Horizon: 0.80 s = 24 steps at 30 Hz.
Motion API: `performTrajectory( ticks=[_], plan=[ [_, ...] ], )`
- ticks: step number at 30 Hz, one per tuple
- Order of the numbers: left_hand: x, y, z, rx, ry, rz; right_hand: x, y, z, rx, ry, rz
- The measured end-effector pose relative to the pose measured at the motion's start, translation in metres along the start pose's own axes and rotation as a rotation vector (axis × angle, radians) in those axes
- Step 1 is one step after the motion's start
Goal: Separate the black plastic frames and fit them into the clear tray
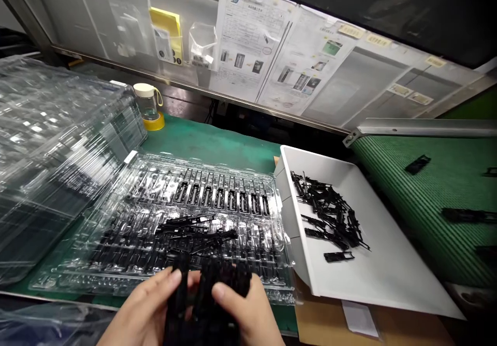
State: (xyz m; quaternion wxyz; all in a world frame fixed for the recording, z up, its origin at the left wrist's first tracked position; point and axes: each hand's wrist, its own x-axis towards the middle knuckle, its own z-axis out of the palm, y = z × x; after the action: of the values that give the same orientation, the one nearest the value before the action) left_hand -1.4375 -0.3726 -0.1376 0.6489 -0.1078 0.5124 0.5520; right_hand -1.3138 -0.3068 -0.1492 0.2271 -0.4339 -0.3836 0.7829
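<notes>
Black parts in your hands: your left hand (145, 304) and right hand (248, 310) both grip one bunch of black plastic frames (207, 297), near you at the bottom edge.
Clear tray: the clear plastic tray (77, 278) lies flat on the green mat (209, 141), just past your hands.
Done so far: the far row of the tray holds black frames standing side by side (221, 198), mostly on its right half.
Loose on the tray: a small heap of frames (194, 229) lies across the middle, not in slots yet.
Left to do: I think most slots near you still need parts, though the shine makes it hard to tell.
More parts: the white bin (388, 284) on the right holds a pile of frames (330, 216).
Belt: a few frames (417, 164) lie on the green belt, far right.
Spare trays: a stack of clear trays (50, 149) sits on the left.
</notes>
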Motion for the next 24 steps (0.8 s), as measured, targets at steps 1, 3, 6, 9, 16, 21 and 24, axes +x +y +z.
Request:
performTrajectory(
  ticks=[1,3,6,9,16,21,24],
  plan=[
    [0.003,0.002,0.001,-0.059,0.046,-0.061,0.004,0.001,-0.003,0.042,0.023,0.021],
    [0.007,0.005,0.004,-0.106,0.109,-0.103,0.012,-0.002,-0.015,0.042,0.089,0.031],
    [0.007,0.011,0.007,-0.212,0.049,-0.164,0.025,-0.011,-0.045,-0.207,0.197,0.006],
    [0.003,0.013,0.008,-0.258,-0.012,-0.152,0.039,-0.021,-0.079,-0.496,0.306,-0.061],
    [-0.010,0.014,0.011,-0.243,-0.047,-0.059,0.056,-0.020,-0.101,-0.861,0.292,-0.051],
    [-0.016,0.015,0.015,-0.214,-0.039,-0.004,0.055,-0.011,-0.101,-1.084,0.395,-0.130],
    [-0.020,0.014,0.015,-0.231,-0.004,0.023,0.045,-0.012,-0.095,-1.179,0.507,-0.215]
  ],
)
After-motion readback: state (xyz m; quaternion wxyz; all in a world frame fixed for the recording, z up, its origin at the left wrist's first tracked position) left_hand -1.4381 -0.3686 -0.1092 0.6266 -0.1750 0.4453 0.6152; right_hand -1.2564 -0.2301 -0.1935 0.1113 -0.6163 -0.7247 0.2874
